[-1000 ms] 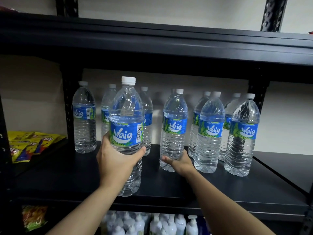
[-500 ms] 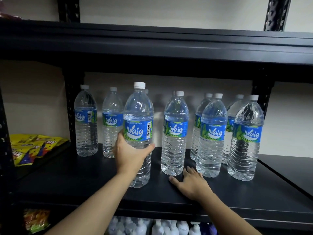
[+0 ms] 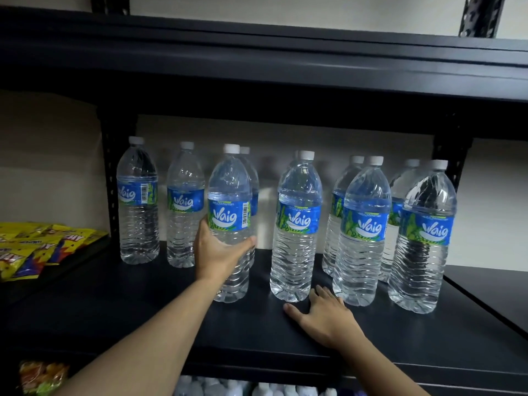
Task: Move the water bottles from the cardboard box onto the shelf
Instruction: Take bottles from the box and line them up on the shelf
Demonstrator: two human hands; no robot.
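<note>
- Head view: my left hand [image 3: 218, 252] wraps the lower body of a water bottle [image 3: 230, 224] at frame centre; the bottle stands upright on the black shelf [image 3: 143, 315].
- My right hand [image 3: 325, 315] lies flat on the shelf, fingers spread and holding nothing, just below the next bottle [image 3: 295, 232].
- More bottles stand upright across the shelf, left to right.
- Yellow snack packets [image 3: 37, 247] lie at the left edge.
</note>
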